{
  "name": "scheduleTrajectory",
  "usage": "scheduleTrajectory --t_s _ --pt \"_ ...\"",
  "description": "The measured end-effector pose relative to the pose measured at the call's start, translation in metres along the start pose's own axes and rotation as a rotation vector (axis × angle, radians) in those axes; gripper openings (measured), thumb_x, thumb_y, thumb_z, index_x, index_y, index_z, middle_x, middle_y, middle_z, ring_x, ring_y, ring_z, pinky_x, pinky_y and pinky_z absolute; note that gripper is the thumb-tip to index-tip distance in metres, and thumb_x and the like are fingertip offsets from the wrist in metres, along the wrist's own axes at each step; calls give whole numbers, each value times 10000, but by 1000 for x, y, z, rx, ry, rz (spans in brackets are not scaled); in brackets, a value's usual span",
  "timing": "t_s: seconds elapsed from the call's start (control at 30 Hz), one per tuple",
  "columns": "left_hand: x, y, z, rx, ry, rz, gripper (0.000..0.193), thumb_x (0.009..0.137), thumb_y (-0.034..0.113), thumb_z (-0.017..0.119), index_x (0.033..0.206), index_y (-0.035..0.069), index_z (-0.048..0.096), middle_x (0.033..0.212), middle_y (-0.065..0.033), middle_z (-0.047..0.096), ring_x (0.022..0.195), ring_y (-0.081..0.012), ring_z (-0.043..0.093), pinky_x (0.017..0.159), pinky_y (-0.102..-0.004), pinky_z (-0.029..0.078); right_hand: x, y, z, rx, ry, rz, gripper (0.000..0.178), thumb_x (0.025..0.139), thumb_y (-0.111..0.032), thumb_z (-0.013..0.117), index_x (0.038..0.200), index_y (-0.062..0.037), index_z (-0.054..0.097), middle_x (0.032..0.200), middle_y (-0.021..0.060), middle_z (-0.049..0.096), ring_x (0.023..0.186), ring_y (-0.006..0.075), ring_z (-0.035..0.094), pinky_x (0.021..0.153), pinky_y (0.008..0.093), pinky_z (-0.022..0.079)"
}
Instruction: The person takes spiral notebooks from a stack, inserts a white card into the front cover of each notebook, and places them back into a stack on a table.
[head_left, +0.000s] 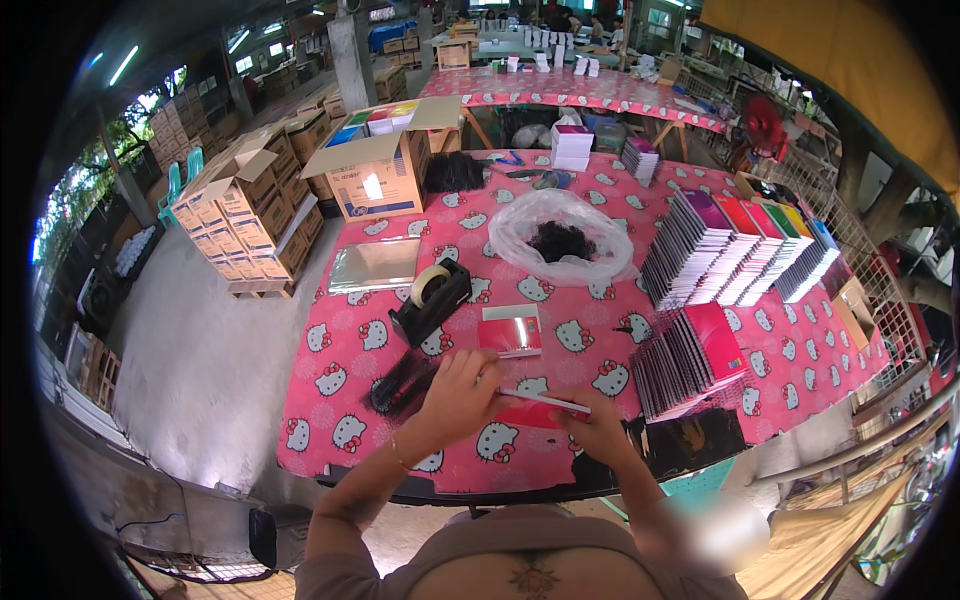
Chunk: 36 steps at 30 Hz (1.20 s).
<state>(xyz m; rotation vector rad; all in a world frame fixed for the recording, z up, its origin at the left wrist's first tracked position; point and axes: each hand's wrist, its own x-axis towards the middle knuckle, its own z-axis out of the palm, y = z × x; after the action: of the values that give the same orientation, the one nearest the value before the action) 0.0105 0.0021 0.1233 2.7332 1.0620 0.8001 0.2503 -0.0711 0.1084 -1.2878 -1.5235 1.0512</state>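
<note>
A thin red-covered notebook [535,412] is tilted above the table's near edge, its pale page edge facing up. My right hand [597,428] grips its right end, thumb and fingers closed round it. My left hand [462,392] is closed at its left end, the fingertips partly hidden. Just beyond lies a stack of small red notebooks [510,334], its top cover shiny. A bundle of thin black strands [402,384] lies beside my left wrist. Farther left stands a black tape dispenser [432,303] with a roll of tape.
At right stand a near row of red spiral notebooks [690,362] and stacks of coloured ones [705,245]. A clear plastic bag [510,232] holds black strands. Behind are a clear film stack [375,264], an open carton [380,180] and white-edged notebooks [571,150] on the pink cloth [560,460].
</note>
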Motion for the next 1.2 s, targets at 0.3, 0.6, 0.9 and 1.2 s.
scheduleTrajectory --t_s 0.3,0.6,0.9,1.2 --pt "-9 22 29 333 104 -142 958 841 578 638 1443 -107 342 1546 -315 286 1480 -488 186 1124 -730 39 5 -8 21 97 57 -2 332 911 -73 673 1238 -21 651 971 75 698 830 117 622 723 280 514" --pt "1 26 19 444 154 -121 992 812 620 629 1456 -85 363 1544 -311 312 1484 -429 246 1136 -658 157 2 -1 22 212 8 76 330 920 -89 670 1235 5 639 989 105 706 883 136 640 767 296 518" --pt "-26 41 49 360 22 4 1017 890 713 456 1435 -137 338 1509 -385 286 1455 -511 231 1146 -684 114 -7 6 21 213 28 70 359 931 -109 666 1278 -26 635 1021 95 696 904 126 627 782 292 513" --pt "-44 58 72 267 141 103 845 939 607 487 1421 -81 405 1498 -326 360 1449 -465 290 1134 -673 160 -4 5 24 249 -37 15 435 919 -13 632 1350 -31 586 1113 112 698 991 129 637 856 307 524"
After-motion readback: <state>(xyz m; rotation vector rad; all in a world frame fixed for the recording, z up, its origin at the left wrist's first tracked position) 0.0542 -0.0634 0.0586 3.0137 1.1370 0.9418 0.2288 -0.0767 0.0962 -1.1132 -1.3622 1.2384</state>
